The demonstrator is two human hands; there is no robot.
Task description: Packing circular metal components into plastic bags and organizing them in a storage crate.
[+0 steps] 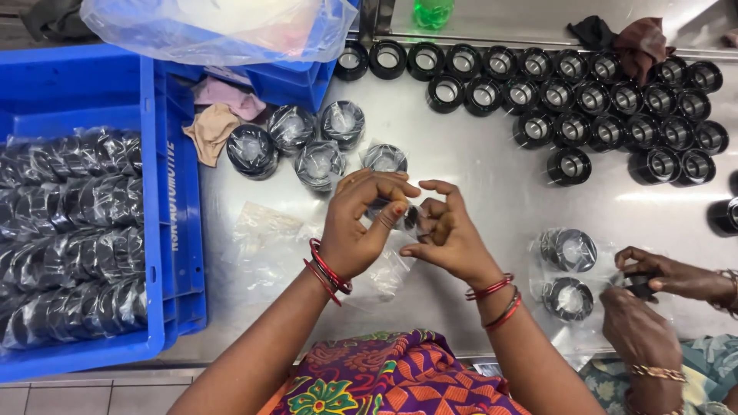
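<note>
Head view looks straight down on a steel worktable, and going by how things lie the bagging job looks maybe halfway, that's just my read. Biggest thing is the blue crate at 9 o'clock, packed with black rings already sealed in clear plastic, so that part is done. Up at 1 to 2 o'clock sits a big spread of bare black rings with no wrap on them, so plenty left. Around 11 o'clock from the hands a small cluster of bagged rings waits on the table, outside the crate. At 4 o'clock another person's hands work beside two more wrapped rings. Dead centre, the left hand and right hand meet over a small clear bag; fingers of both are curled and pinching, thumbs pressed in, with the dark ring caught between the fingertips, mostly hidden, bag trailing toward 6 o'clock.
</note>
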